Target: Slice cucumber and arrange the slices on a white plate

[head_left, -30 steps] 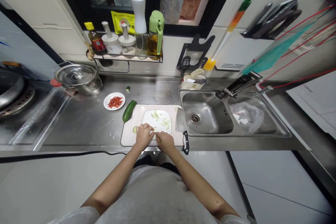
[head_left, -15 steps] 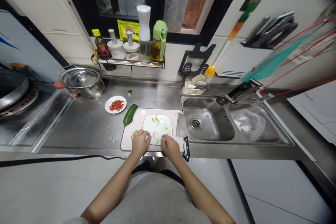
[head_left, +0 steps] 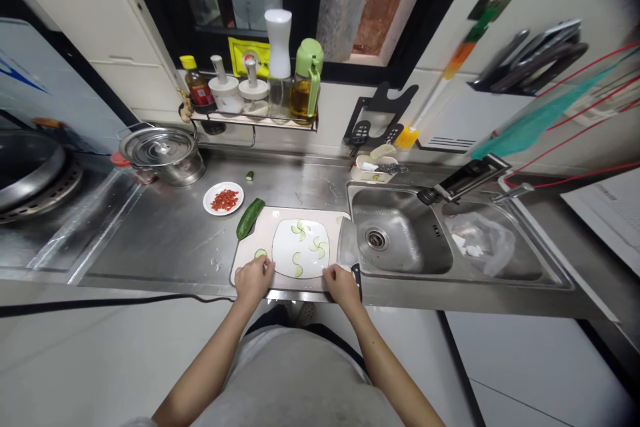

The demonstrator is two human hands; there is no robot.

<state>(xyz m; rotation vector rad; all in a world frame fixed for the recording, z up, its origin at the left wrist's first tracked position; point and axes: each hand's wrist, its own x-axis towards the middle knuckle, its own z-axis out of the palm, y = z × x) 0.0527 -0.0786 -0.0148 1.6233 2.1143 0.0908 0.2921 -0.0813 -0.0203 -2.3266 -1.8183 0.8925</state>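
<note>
On the pale cutting board (head_left: 247, 250) lies a white square plate (head_left: 285, 253) with thin cucumber slices (head_left: 319, 247) set out in curved, pinwheel-like groups. My left hand (head_left: 254, 278) pinches the plate's edge at its near left corner, fingers closed. At the near right corner, my right hand (head_left: 343, 283) closes thumb and fingers on the rim. A loose cucumber slice (head_left: 261, 253) rests on the board just above my left hand. To the right, a cleaver (head_left: 348, 240) lies across the board's edge, its black handle partly hidden by my right hand. A cucumber (head_left: 251, 219) leans over the board's left edge.
A small white plate of chopped red pieces (head_left: 224, 199) and a cucumber end (head_left: 249, 175) sit behind on the steel counter. A lidded pot (head_left: 165, 153) stands at left. The double sink (head_left: 400, 267) is at right. Seasoning jars and an oil bottle (head_left: 306, 83) stand on the wall shelf.
Both hands have moved apart to the plate's near corners, the left hand leftward and the right hand rightward. The slices look unmoved on the plate. The view has shifted slightly.
</note>
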